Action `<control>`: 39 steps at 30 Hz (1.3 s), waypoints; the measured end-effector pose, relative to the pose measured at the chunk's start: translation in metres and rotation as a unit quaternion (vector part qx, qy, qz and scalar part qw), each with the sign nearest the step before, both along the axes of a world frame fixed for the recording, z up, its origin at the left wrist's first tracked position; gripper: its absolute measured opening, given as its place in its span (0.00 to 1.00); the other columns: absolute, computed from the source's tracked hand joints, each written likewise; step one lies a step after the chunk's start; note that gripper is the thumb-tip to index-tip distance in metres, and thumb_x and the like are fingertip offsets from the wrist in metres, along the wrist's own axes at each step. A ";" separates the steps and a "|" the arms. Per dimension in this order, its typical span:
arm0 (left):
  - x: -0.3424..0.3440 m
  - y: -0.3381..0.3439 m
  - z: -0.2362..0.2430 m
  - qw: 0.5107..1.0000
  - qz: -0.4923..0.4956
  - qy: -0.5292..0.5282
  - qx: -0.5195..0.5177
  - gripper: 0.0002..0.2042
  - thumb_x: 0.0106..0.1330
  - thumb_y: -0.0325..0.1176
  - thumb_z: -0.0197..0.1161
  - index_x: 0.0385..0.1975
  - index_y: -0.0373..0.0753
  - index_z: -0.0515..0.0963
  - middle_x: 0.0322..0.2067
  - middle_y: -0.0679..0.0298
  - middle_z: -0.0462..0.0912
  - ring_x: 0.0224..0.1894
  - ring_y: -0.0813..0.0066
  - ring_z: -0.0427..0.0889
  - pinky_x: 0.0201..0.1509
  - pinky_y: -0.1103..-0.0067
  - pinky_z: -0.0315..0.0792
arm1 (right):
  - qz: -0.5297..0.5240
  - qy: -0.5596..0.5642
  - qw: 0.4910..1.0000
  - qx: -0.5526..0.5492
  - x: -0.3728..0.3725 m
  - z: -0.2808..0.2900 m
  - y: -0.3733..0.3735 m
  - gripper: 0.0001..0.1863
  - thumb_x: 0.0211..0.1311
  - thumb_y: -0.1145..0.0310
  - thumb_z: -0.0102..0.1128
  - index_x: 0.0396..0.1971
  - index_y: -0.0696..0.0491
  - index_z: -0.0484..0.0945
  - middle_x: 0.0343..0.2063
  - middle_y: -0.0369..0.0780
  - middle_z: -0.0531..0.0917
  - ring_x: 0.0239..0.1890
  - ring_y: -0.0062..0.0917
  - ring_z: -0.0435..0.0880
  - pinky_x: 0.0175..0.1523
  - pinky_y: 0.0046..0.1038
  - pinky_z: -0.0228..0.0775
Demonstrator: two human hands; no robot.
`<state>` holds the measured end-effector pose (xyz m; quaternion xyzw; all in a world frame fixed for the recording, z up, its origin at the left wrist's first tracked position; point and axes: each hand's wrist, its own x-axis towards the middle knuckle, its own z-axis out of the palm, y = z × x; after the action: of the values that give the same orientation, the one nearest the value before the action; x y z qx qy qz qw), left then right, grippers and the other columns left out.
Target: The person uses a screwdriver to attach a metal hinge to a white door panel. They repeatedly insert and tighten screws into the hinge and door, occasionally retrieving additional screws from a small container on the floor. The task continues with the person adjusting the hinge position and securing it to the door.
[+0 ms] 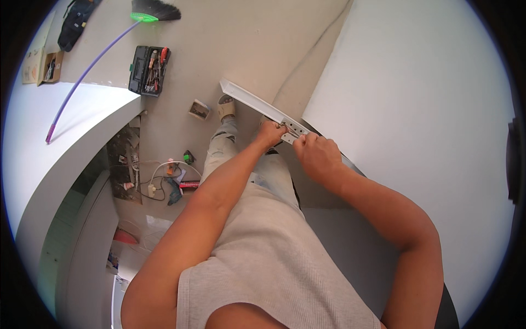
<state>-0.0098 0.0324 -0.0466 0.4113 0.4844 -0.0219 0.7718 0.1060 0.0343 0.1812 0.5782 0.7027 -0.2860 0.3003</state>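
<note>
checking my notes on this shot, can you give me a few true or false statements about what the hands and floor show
1. Both hands meet at the perforated end of a white metal rail. True.
2. The left hand is holding the broom. False: the broom lies on the floor far from it.
3. The black toolbox on the floor is open. True.
4. The right hand rests on the toolbox. False: it is at the rail.

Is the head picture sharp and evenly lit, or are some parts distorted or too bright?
Head view: the hands, left hand and right hand, on the white rail are sharp; the white panel is nearly washed out; the fisheye bends the white countertop edge; corners are black.
</note>
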 end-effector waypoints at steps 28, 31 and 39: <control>-0.002 0.009 -0.010 0.996 -0.084 0.023 0.032 0.20 0.58 0.48 0.67 0.24 0.32 0.82 0.17 0.64 0.79 0.21 0.78 0.72 0.28 0.73 0.67 | -0.561 0.044 0.825 -0.053 -0.013 -0.020 0.005 0.12 0.61 0.66 0.53 0.38 0.60 0.75 0.33 0.51 0.83 0.36 0.36 0.85 0.36 0.35 0.75; -0.004 0.016 0.014 0.994 -0.091 0.022 0.055 0.19 0.58 0.47 0.68 0.23 0.32 0.82 0.16 0.66 0.77 0.21 0.80 0.69 0.26 0.74 0.65 | -0.396 0.007 0.917 -0.051 -0.017 -0.003 0.010 0.14 0.59 0.68 0.52 0.40 0.61 0.77 0.38 0.53 0.83 0.42 0.43 0.84 0.45 0.38 0.76; -0.002 0.011 0.007 0.996 -0.080 0.026 0.040 0.16 0.61 0.42 0.66 0.24 0.31 0.83 0.17 0.67 0.77 0.20 0.81 0.68 0.26 0.77 0.65 | -0.485 0.024 0.867 -0.107 0.008 -0.032 0.013 0.11 0.51 0.73 0.59 0.34 0.59 0.83 0.38 0.50 0.84 0.44 0.41 0.84 0.46 0.38 0.77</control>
<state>-0.0120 0.0432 -0.0393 0.4788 0.4702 -0.0753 0.7376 0.1141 0.0470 0.1495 0.8035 0.3053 -0.4831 0.1668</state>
